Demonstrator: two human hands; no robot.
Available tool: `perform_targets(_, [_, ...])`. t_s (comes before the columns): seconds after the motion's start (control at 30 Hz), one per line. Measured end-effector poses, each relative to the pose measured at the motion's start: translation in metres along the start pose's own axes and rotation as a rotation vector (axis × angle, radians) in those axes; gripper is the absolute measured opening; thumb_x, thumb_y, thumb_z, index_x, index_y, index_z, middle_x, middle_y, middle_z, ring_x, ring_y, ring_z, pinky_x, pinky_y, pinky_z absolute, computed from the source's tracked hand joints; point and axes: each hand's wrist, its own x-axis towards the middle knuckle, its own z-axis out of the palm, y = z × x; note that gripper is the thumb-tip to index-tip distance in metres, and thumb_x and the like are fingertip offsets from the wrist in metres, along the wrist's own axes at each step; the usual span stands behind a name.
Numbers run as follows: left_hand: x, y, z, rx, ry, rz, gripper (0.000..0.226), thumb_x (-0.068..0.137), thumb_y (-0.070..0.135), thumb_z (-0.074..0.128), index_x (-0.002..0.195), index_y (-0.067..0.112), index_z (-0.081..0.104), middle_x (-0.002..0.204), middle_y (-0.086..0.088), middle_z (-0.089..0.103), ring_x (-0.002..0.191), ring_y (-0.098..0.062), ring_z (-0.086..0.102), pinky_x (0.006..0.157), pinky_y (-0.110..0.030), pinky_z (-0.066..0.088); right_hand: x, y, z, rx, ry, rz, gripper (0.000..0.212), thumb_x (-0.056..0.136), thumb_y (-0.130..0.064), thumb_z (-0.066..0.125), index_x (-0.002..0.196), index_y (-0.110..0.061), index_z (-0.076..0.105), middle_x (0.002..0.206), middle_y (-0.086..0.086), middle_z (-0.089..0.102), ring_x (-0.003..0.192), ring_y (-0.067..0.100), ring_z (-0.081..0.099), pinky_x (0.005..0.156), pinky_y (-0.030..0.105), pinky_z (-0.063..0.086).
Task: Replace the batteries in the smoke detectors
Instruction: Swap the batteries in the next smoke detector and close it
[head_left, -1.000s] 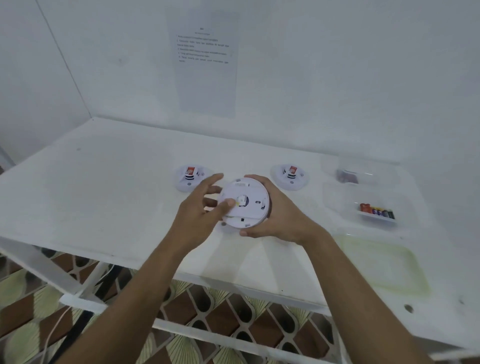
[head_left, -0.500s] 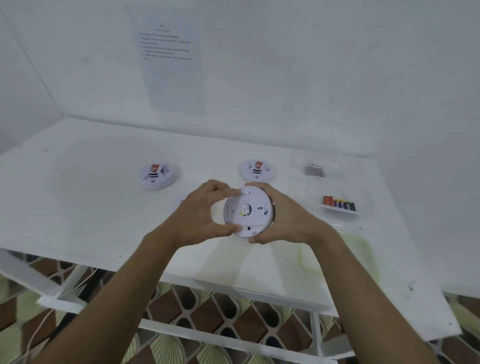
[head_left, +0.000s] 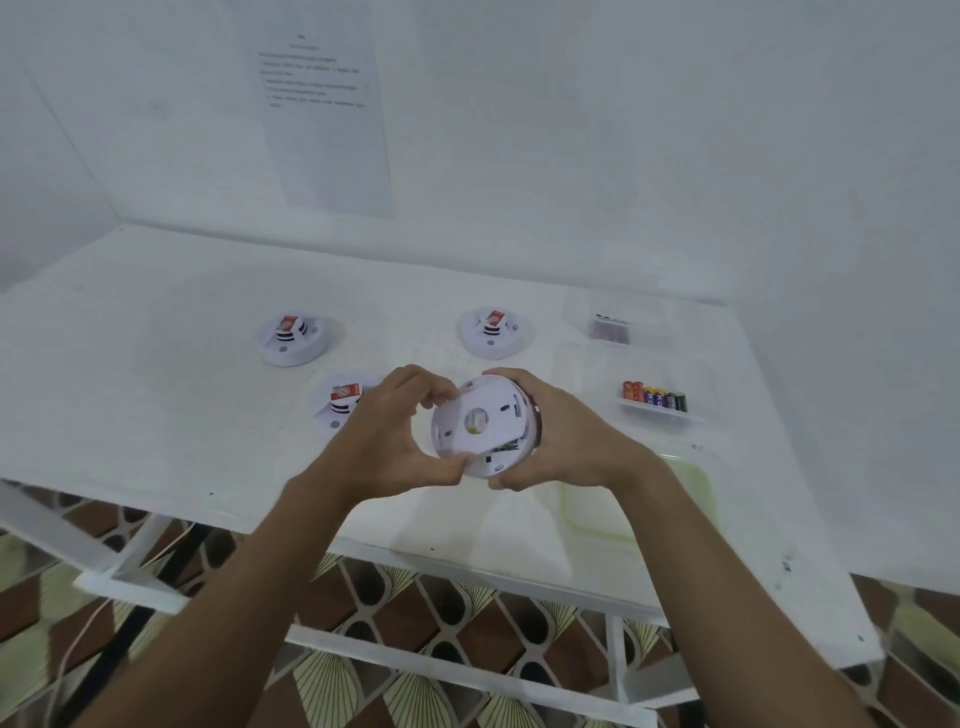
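Above the bench (head_left: 156, 426) front edge: smoke detector (head_left: 480, 428), lifted, underside tilted toward the camera.
Left hand (head_left: 384, 441): fingers (head_left: 434, 389) and thumb pinch its rim.
Right hand (head_left: 566, 441): fingers curled round its body.
Bench, right side: row of batteries (head_left: 654, 399).
Bench, behind: spare detector (head_left: 293, 338).

Bare hands, bare forearms: all that we see of ourselves.

Our left hand (head_left: 384, 441) and our right hand (head_left: 566, 441) are uncovered, and so are the wrists behind them. Our left forearm (head_left: 249, 597) and right forearm (head_left: 727, 571) show as bare skin all the way down to the lower edge of the view, both slim and smooth in outline. Knuckles and thumbs show plainly on both hands. The fingernails are too small for us to make out.
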Motion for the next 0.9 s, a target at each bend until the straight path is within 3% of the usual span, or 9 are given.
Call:
perform_targets(0.2, [-0.016,-0.022,-0.015,0.039,0.077,-0.093,0.059,0.06,0.054,0.072,0.105,0.016,0.063,0.096,0.009,0.061,0.084,-0.006,0.055,0.071,-0.007,0.039,0.005,0.004,0.008,0.03,0.122,0.025,0.092,0.062,-0.006,0.09,0.136,-0.037,0.044,0.112,-0.018,0.065,0.1,0.004,0.065,0.072,0.025,0.06])
perform_targets(0.3, [-0.029,-0.044,-0.022,0.112,-0.039,-0.181,0.065,0.057,0.06,0.068,0.105,0.016,0.064,0.098,0.007,0.06,0.083,-0.009,0.054,0.072,-0.008,0.038,0.008,0.006,0.015,0.057,0.216,0.033,0.092,0.063,-0.009,0.09,0.137,-0.035,0.043,0.117,-0.02,0.062,0.104,-0.001,0.062,0.07,0.024,0.06])
perform_targets(0.47, [-0.044,-0.071,-0.017,0.169,-0.281,-0.324,0.077,0.052,0.062,0.065,0.115,0.018,0.061,0.105,0.008,0.053,0.091,-0.01,0.048,0.072,-0.013,0.037,0.016,0.009,0.027,0.085,0.319,0.056,0.093,0.064,-0.012,0.091,0.138,-0.036,0.041,0.12,-0.02,0.062,0.105,-0.005,0.061,0.082,0.024,0.058])
perform_targets(0.7, [-0.047,-0.078,-0.013,0.129,-0.363,-0.357,0.066,0.073,0.045,0.08,0.129,0.018,0.059,0.116,0.009,0.051,0.099,-0.009,0.05,0.084,-0.021,0.04,0.025,0.004,0.041,0.106,0.295,0.062,0.095,0.063,-0.018,0.094,0.14,-0.035,0.041,0.123,-0.02,0.063,0.109,-0.004,0.061,0.088,0.02,0.054])
perform_targets(0.77, [-0.043,-0.072,-0.017,0.093,-0.34,-0.354,0.059,0.082,0.045,0.072,0.133,0.021,0.055,0.116,0.009,0.053,0.094,-0.006,0.052,0.082,-0.021,0.044,0.026,0.001,0.044,0.119,0.284,0.058,0.093,0.063,-0.017,0.094,0.138,-0.035,0.043,0.123,-0.021,0.063,0.11,-0.004,0.061,0.087,0.019,0.054])
perform_targets(0.9, [-0.03,-0.044,-0.02,-0.119,-0.208,-0.41,0.034,0.103,0.038,0.039,0.134,0.031,0.051,0.109,0.013,0.061,0.087,0.001,0.058,0.075,-0.014,0.044,0.025,-0.004,0.051,0.134,0.268,0.045,0.093,0.062,-0.017,0.095,0.138,-0.034,0.043,0.124,-0.021,0.062,0.111,-0.003,0.061,0.09,0.023,0.056])
